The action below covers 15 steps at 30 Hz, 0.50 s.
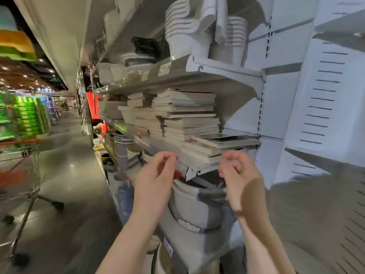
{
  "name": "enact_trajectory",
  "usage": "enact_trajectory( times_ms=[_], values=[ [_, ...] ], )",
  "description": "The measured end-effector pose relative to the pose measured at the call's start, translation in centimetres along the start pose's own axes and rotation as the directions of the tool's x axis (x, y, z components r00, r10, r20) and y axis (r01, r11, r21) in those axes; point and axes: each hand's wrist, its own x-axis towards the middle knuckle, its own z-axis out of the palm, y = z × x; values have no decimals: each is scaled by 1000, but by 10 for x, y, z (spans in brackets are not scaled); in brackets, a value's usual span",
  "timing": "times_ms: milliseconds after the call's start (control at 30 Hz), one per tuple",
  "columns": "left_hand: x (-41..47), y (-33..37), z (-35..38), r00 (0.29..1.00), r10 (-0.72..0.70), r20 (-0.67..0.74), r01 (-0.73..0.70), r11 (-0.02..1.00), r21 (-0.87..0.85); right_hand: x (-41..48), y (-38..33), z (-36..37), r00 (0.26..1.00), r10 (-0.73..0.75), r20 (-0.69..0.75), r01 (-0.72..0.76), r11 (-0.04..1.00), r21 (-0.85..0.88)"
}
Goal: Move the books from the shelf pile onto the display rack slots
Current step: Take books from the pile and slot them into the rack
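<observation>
Books [187, 119] are on the middle shelf [199, 168]: tall uneven stacks toward the back, and a low stack [209, 155] at the front right corner. Its top book [227, 140] lies skewed, overhanging toward the upright.

Left hand [156, 175] and right hand [241, 175] are both raised just in front of the shelf lip, below the low stack. Fingers on each are loosely curled with nothing visibly held. Neither touches a book as far as I can see.

Risks:
- The tall stacks are staggered and their edges don't line up. Pulling a book from mid-height would likely drag its neighbours and tip the column forward.
- Grabbed by one corner, the skewed top book could slide off (the cover looks glossy). It would land in the grey tub [189, 202] directly beneath or on the floor.
- The upper shelf sits close above the tallest stack. Lifting straight up would knock it, so sliding books out is safer.
- Taking too many at once with bare hands risks the bundle fanning out.

Hard to make out:
- Motion blur makes titles and book count unreadable.
- The display rack isn't identifiable. The slotted white panel [325, 99] at right could be it, but I can't tell.
- The fingertips are smeared, so I can't rule out the left fingers brushing the shelf lip.
- The back of the stacks is hidden behind the front ones.
</observation>
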Motion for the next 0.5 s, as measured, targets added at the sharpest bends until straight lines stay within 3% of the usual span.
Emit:
enact_trajectory(
  times_ms=[133,300,400,500],
  values=[
    [50,-35,10,1000,-2,19,2,1000,-23,41,21,30,1000,-6,-24,3,990,-143],
    [114,-86,32,994,29,110,-17,994,-110,87,51,51,969,-20,-245,-45,965,-257],
    [154,-112,46,968,65,244,-41,994,-101,115,76,60,909,45,-415,-156,959,-238],
    [194,-133,59,896,122,427,-89,991,-97,141,96,61,811,179,-557,-338,921,-197]
  ],
)
